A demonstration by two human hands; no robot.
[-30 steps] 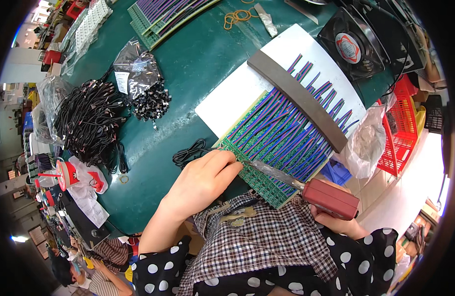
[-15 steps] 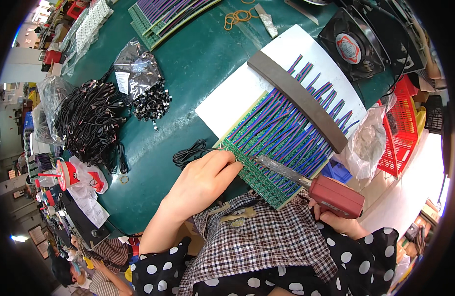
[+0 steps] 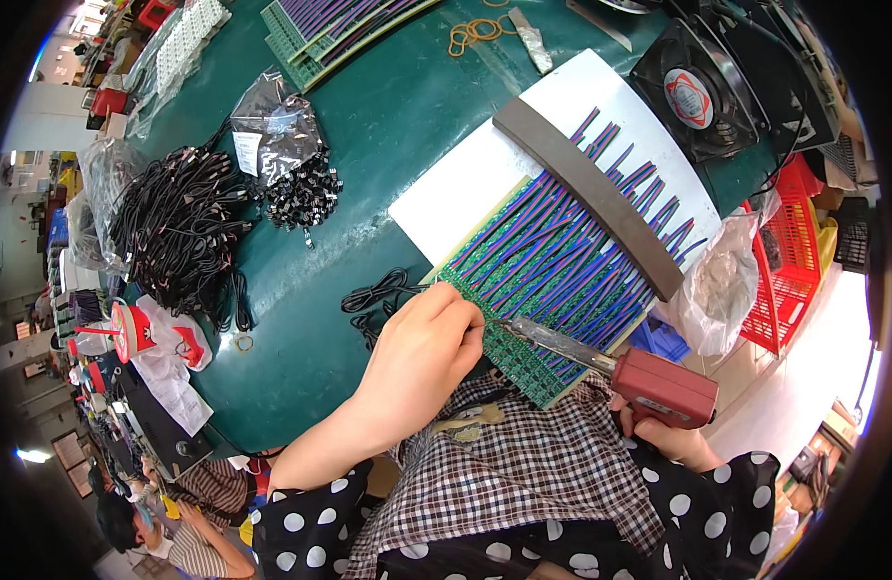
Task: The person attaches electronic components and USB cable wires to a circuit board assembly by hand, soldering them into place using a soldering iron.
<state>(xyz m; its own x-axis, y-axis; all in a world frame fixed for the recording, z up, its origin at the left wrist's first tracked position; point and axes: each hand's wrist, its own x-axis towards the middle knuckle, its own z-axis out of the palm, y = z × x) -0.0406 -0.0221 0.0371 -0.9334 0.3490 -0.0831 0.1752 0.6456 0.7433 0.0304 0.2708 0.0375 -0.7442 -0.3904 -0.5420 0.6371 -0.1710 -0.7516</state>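
My left hand (image 3: pixel 419 356) is closed in a pinch at the near left edge of a green circuit board panel (image 3: pixel 518 365). Its fingertips hide what they hold. A looped black cable (image 3: pixel 376 290) lies just left of these fingers. My right hand (image 3: pixel 666 440) grips the red handle of a soldering gun (image 3: pixel 666 387), partly hidden under it. The gun's metal barrel reaches left over the panel, its tip close to the left fingers. Rows of blue, red and dark wires (image 3: pixel 552 251) run from the panel beneath a dark curved bar (image 3: pixel 591 198).
A white sheet (image 3: pixel 456 208) lies under the panel on the green table (image 3: pixel 301 358). To the left are a black cable heap (image 3: pixel 180 227) and a bag of small connectors (image 3: pixel 282 135). A fan (image 3: pixel 692 92) stands far right, above a red crate (image 3: pixel 789 261).
My left hand has shifted slightly right along the panel edge, its fingers more curled. The soldering gun stays nearly where it was. The whole view has moved slightly.
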